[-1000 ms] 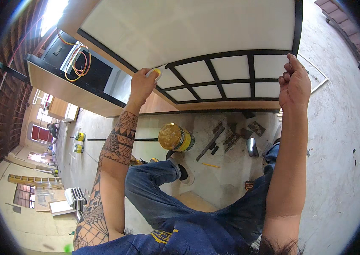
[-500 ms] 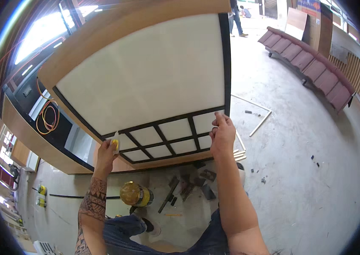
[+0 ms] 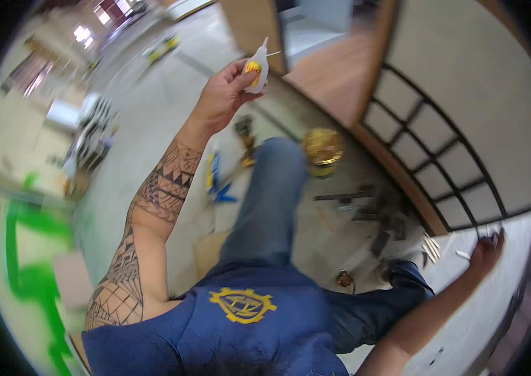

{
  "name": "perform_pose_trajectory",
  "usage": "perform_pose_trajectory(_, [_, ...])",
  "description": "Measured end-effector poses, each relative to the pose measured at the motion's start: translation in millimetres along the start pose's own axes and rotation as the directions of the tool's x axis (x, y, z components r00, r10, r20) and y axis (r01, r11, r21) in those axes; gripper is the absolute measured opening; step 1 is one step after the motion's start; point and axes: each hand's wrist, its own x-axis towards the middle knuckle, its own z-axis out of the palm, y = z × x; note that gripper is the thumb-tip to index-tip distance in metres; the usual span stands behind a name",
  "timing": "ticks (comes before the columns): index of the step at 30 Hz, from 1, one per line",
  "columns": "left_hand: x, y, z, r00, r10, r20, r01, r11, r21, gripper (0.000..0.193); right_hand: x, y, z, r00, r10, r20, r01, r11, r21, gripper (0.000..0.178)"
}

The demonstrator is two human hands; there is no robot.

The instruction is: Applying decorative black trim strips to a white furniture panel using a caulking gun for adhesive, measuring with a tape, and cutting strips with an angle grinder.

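My left hand (image 3: 228,91), raised over the floor, is closed around a small white squeeze bottle (image 3: 255,74). The bottle has a yellow label and a thin pointed nozzle, which points up. At the right, my right hand (image 3: 486,250) is beside the lower edge of a large pale panel (image 3: 466,69) framed in wood. Its fingers are blurred, and whether they hold anything does not show. Black strips (image 3: 431,152) form a grid of small squares along one end of the panel.
Between my legs and the panel stand a gold-topped tub (image 3: 323,147) and scattered dark offcuts (image 3: 366,210). A power drill (image 3: 245,135) and a blue-and-yellow tool (image 3: 214,175) lie left of my knee. Light wooden sticks (image 3: 431,248) lie near my foot.
The view has swung left and down, bringing my torso into sight. My left hand has moved away from the panel with the bottle. My right hand remains near the panel.
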Motion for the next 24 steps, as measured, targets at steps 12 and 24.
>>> perform_pose_trajectory(12, [-250.1, -190.0, -301.9, 0.646, 0.019, -0.763, 0.74, 0.227, 0.633, 0.048, 74.6, -53.8, -74.9, 0.949, 0.239, 0.206, -0.096, 0.84, -0.533, 0.052])
perform_pose_trajectory(24, [-270.7, -235.0, -338.6, 0.4, -0.085, -0.912, 0.914, 0.11, 0.391, 0.05, -7.1, -17.7, 18.8, 0.833, 0.553, 0.021, -0.423, 0.661, -0.62, 0.05])
